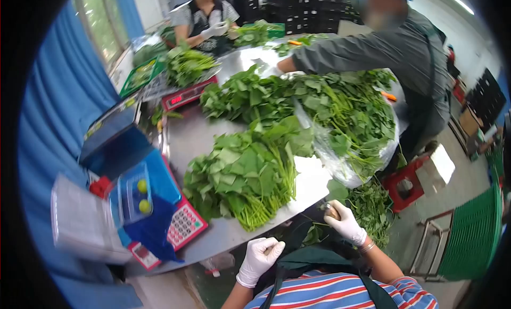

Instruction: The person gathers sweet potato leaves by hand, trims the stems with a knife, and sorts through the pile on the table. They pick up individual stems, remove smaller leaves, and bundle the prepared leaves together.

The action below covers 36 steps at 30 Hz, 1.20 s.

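Striped shirt (330,294) lies nearest, below the gloved left hand (261,261), curled closed with any contents hidden; the right hand (346,225) grips a small brownish object (333,212). Leafy greens (237,165) lie along the table's (186,131) near edge, left of it; brushing their stems (261,210) could drag some off.

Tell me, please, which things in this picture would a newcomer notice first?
Probably first the near heap of leafy greens, mid-picture on the table, its stems on the near side. Then the blue curtain down the left side, and, towards the bottom, the white-gloved left hand and right hand, the latter holding a small brown object.
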Tool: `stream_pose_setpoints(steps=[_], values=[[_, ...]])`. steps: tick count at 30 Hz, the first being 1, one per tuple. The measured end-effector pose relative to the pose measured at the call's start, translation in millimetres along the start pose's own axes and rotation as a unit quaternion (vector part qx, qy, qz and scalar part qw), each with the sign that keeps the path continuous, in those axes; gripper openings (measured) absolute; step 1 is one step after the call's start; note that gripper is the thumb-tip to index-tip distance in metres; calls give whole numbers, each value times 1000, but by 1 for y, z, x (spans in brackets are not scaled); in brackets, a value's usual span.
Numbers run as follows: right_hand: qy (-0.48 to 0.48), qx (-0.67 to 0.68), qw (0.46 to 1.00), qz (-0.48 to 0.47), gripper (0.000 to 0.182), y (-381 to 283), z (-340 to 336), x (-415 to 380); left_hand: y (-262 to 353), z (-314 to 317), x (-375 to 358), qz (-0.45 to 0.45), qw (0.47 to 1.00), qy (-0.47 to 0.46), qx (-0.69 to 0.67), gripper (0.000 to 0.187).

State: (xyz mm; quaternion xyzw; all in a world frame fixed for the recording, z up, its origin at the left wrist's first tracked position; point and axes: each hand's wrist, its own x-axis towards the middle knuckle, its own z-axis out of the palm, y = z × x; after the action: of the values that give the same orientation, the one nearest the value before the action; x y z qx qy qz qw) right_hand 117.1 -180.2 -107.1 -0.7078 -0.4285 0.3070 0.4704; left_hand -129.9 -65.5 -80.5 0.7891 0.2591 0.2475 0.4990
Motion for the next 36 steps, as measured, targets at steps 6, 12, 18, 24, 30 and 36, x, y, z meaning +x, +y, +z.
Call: stream_pose_setpoints(steps=[6, 12, 18, 24, 30, 36], values=[[218, 233, 943, 94, 21, 33, -4, -33, 9, 14, 59, -67, 991, -65, -94, 29], [320, 344, 880, 70, 20, 45, -2, -32, 33, 72, 142, 14, 985, -159, -70, 21], [369, 353, 855, 97, 20, 63, -22, -36, 23, 122, 226, 69, 979, -190, 35, 16], [413, 382, 815, 137, 22, 94, -44, -40, 31, 122, 379, 282, 914, -4, 293, 19], [440, 382, 794, 172, 21, 114, -56, -44, 5, 129, 500, 452, 768, -79, 446, 44], [438, 398, 780, 203, 22, 133, -58, -44, -4, 148, 531, 463, 661, -191, 559, 47]])
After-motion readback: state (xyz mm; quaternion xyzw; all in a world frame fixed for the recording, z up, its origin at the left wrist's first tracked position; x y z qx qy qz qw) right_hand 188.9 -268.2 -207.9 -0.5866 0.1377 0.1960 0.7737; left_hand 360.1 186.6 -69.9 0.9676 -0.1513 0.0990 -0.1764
